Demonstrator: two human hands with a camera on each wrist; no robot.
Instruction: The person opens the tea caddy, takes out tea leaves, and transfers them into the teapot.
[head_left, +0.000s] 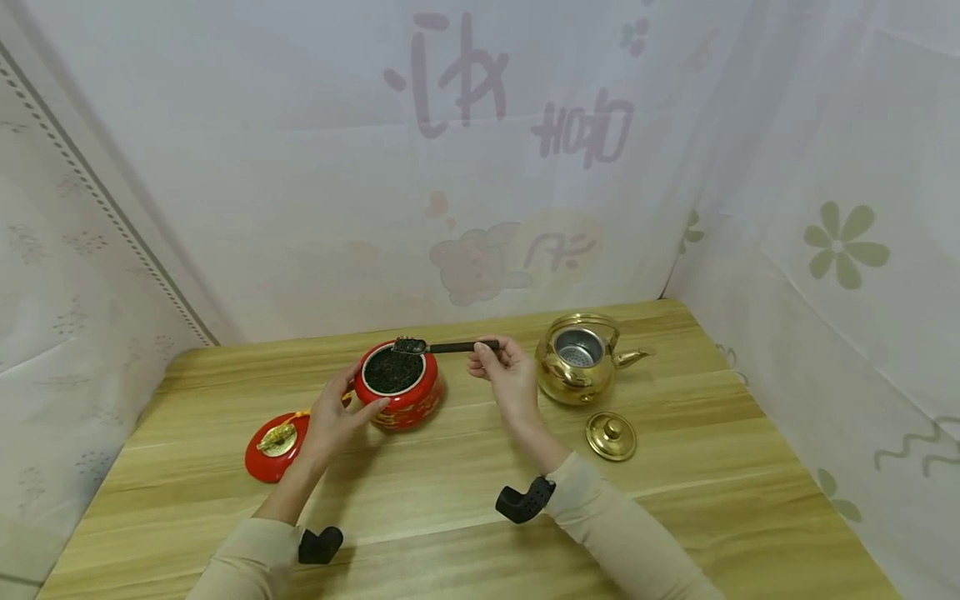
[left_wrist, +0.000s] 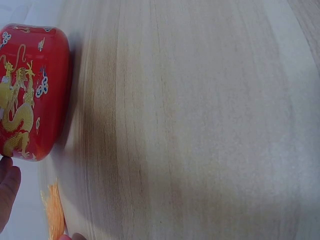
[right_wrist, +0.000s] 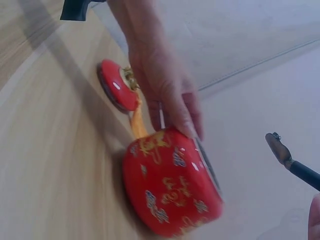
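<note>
Right hand (head_left: 512,377) — pinched one scoop (head_left: 448,347), loaded with dark leaves (head_left: 409,343); left of that grip, left hand (head_left: 335,419) held red jar (head_left: 411,408); right of it stood gold teapot (head_left: 573,381).

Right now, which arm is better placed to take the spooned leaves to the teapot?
Right, likely: the right grip holds the spoon, dark leaves on it, near the open teapot. The left grip holds the red jar, farther away.

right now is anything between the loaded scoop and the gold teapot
Only the right hand holding the scoop; nothing else visible stands between scoop and gold teapot. The gold lid lies off that path.
</note>
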